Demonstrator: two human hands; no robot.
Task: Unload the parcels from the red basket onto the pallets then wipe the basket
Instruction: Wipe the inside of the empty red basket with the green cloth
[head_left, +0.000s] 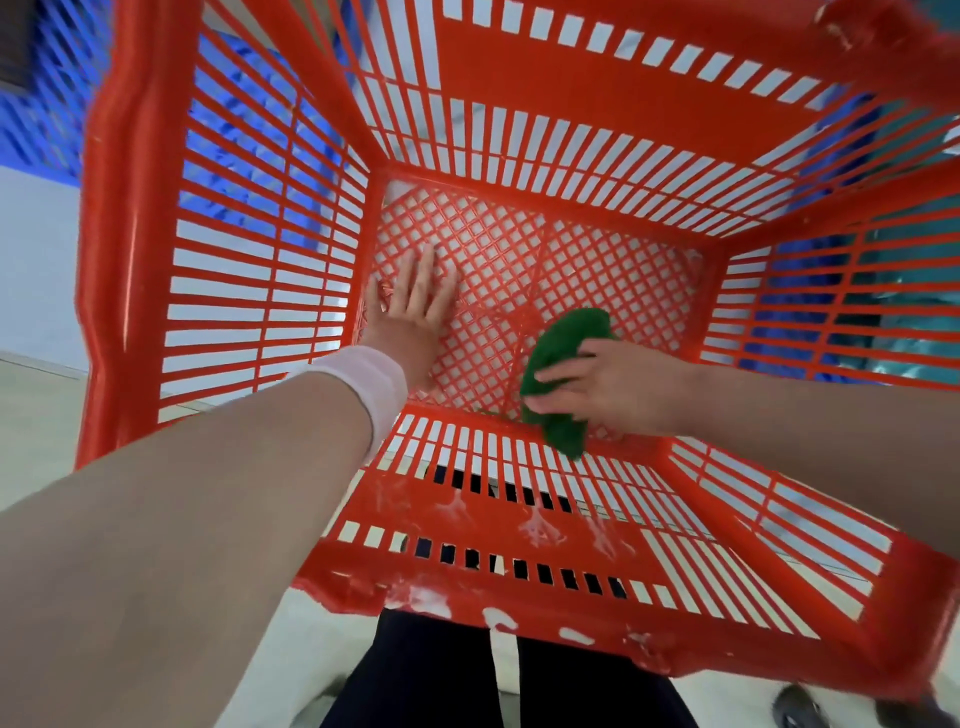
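I look straight down into a deep red basket (519, 551) with slatted walls and a lattice floor; no parcels lie inside. My left hand (413, 309) is flat on the floor at its left side, fingers straight and spread. My right hand (602, 387) grips a green cloth (563, 338) against the floor near the front wall, right of centre. A pale band wraps my left wrist. White scuff marks streak the basket's near wall and rim.
Blue pallets (47, 93) show beyond the basket at the upper left and through the slats on the left and right. A pale floor (36, 291) lies to the left. My dark trouser legs (431, 675) stand under the near rim.
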